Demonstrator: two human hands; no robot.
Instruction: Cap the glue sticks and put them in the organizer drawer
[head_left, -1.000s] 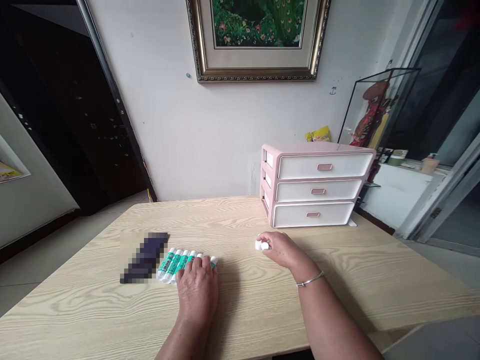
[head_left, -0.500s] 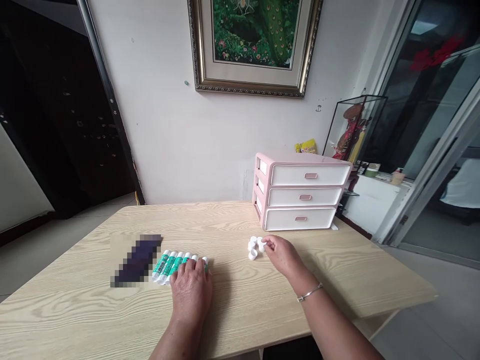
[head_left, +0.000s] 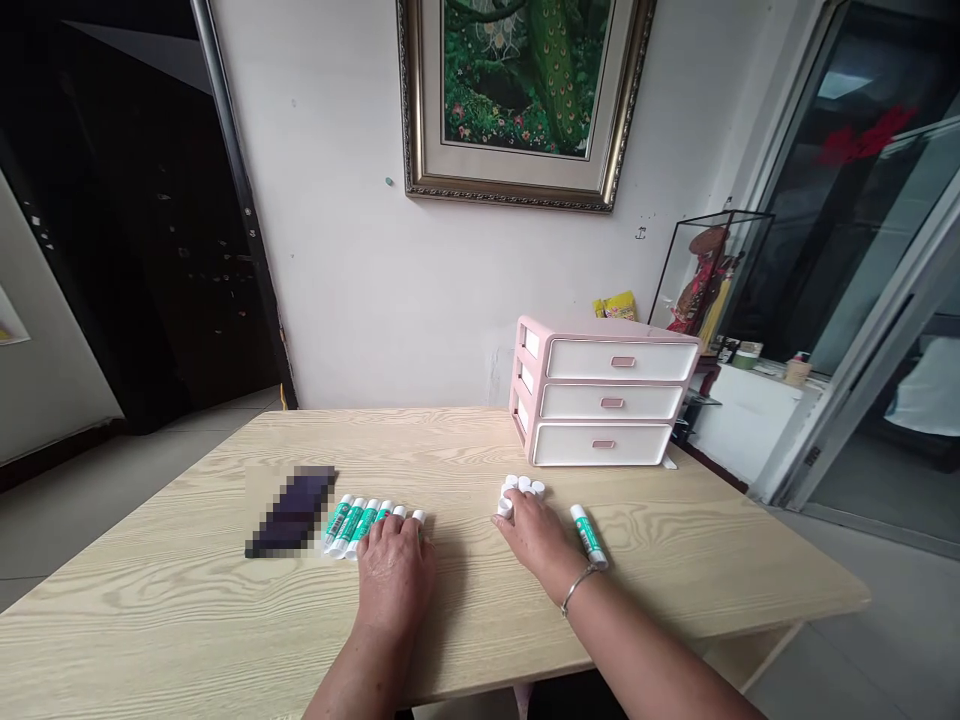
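Note:
My left hand (head_left: pixel 395 568) lies palm down on the wooden table (head_left: pixel 225 620), its fingertips resting on the near ends of a row of several green-and-white glue sticks (head_left: pixel 360 524). My right hand (head_left: pixel 534 535) rests flat on the table, its fingers touching a small cluster of white caps (head_left: pixel 521 490). One more green-and-white glue stick (head_left: pixel 588 535) lies alone just right of that hand. Neither hand grips anything.
A dark blurred flat object (head_left: pixel 292 510) lies left of the glue sticks. A pink three-drawer organiser (head_left: pixel 604 403) stands at the back right of the table, drawers closed. A framed picture (head_left: pixel 525 95) hangs on the wall. A glass case (head_left: pixel 705 275) stands to the right.
My right hand has shifted left and flattened beside the white caps. A single glue stick now shows to its right. My left hand stays on the row; the view has shifted slightly.

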